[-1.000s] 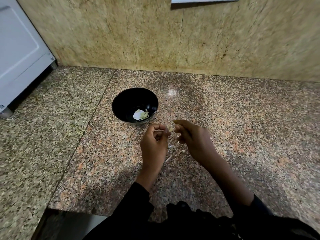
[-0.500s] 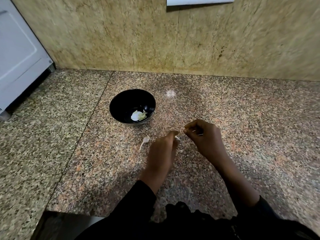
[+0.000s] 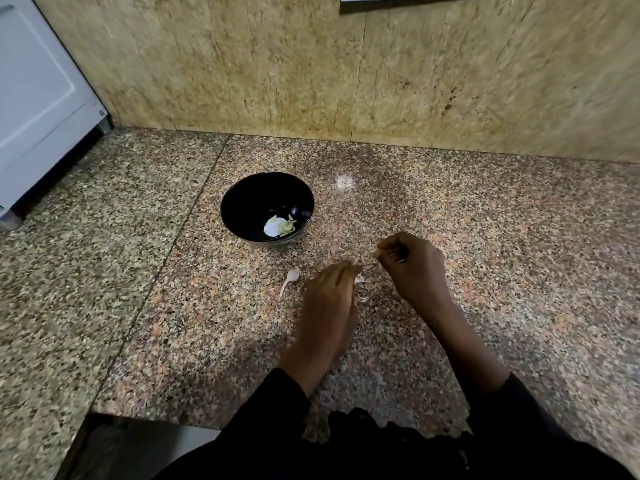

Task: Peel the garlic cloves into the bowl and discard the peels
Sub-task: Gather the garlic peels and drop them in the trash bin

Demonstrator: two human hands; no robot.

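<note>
A black bowl (image 3: 242,194) stands on the granite counter and holds peeled pale garlic (image 3: 278,226) at its bottom. An unpeeled clove with a thin tail (image 3: 291,277) lies on the counter in front of the bowl. My left hand (image 3: 329,299) reaches down with fingers fairly straight, its tips at loose peel scraps (image 3: 360,279) on the counter. My right hand (image 3: 414,268) hovers to the right with curled fingers, pinching a small pale garlic piece (image 3: 375,253); most of that piece is hidden, so I cannot tell clove from peel.
A beige stone wall (image 3: 381,81) closes the back of the counter (image 3: 502,254). A white appliance (image 3: 38,98) stands at the far left. The counter's front edge (image 3: 156,415) runs just before my dark sleeves.
One second ago both hands worked the piece together at chest height. My left hand has let go and dropped to the counter, uncovering the tailed clove; my right hand moved slightly right.
</note>
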